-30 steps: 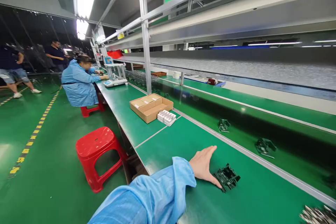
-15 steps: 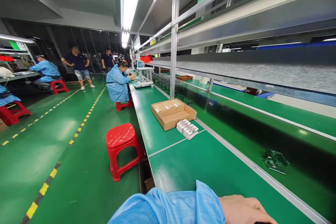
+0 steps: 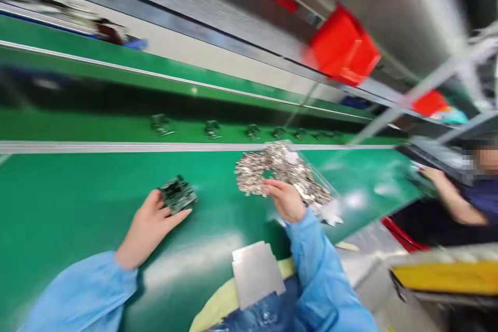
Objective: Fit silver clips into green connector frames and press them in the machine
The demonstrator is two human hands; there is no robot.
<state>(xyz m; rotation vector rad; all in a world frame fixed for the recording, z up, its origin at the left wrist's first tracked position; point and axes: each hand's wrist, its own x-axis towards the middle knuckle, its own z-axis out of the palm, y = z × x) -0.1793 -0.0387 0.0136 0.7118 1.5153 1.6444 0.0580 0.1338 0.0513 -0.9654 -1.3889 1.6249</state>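
My left hand (image 3: 151, 220) holds a green circuit board (image 3: 179, 195) between thumb and fingers, tilted just above the green bench top. My right hand (image 3: 286, 199) reaches into a spread heap of small silvery metal pieces (image 3: 251, 174). Its thumb and fingertips are pinched together at the heap's near edge; anything between them is too small or blurred to make out. Part of the heap lies on a clear plastic bag or sheet (image 3: 330, 212).
Several circuit boards (image 3: 212, 129) sit in a row on the green strip behind the metal rail (image 3: 116, 147). Flat silvery plates (image 3: 257, 272) lie near my body. Red bins (image 3: 344, 46) hang from the shelf above. At the right, another person's arm (image 3: 451, 197) rests near the bench.
My view has swung from the aisle and the far bench down to the work surface. Both hands now show, the left with a circuit board, the right at the metal pieces.
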